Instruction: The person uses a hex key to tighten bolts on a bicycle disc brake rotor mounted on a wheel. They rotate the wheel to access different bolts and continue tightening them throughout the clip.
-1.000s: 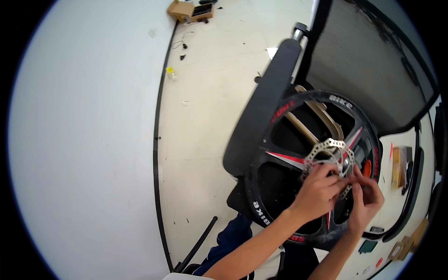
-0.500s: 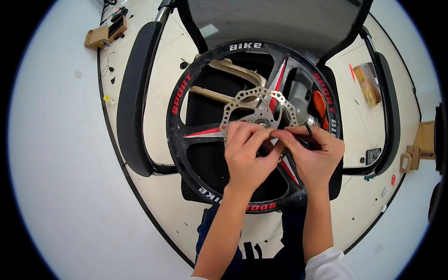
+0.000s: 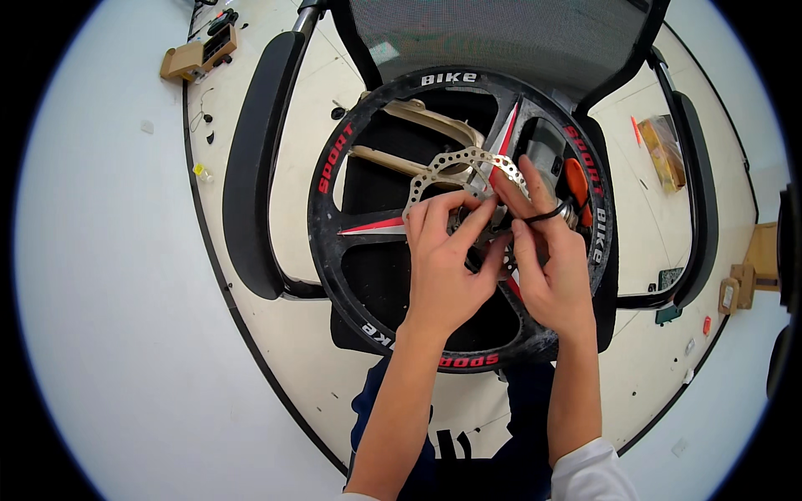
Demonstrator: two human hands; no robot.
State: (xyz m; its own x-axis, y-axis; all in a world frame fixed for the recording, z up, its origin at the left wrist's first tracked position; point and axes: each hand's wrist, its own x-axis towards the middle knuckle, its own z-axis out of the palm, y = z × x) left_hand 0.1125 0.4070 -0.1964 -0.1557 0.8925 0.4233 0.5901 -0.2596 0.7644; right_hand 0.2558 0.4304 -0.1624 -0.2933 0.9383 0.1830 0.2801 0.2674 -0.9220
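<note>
A black wheel (image 3: 324, 259) with red and white accents lies flat on the chair seat. A silver perforated brake disc (image 3: 428, 179) sits over its hub. My left hand (image 3: 447, 259) is curled over the disc beside the hub, thumb and fingertips bent inward; whatever they pinch is hidden. Close on its right, my right hand (image 3: 551, 259) has a thin, bent black hex key (image 3: 547, 215) between its fingers. Two of its fingers stretch forward over the disc. The hub is mostly covered by both hands.
Under the wheel are a beige forked frame part (image 3: 434, 123) and a grey tool with an orange part (image 3: 576, 188). Chair armrests (image 3: 263, 167) flank the wheel, with the mesh backrest (image 3: 493, 42) behind. Cardboard boxes (image 3: 184, 61) and small parts lie on the floor.
My right hand has shifted slightly; its fingers have stretched forward over the disc and the hex key shows more. My left fingers stay near the hub. The whole view has shifted slightly.
</note>
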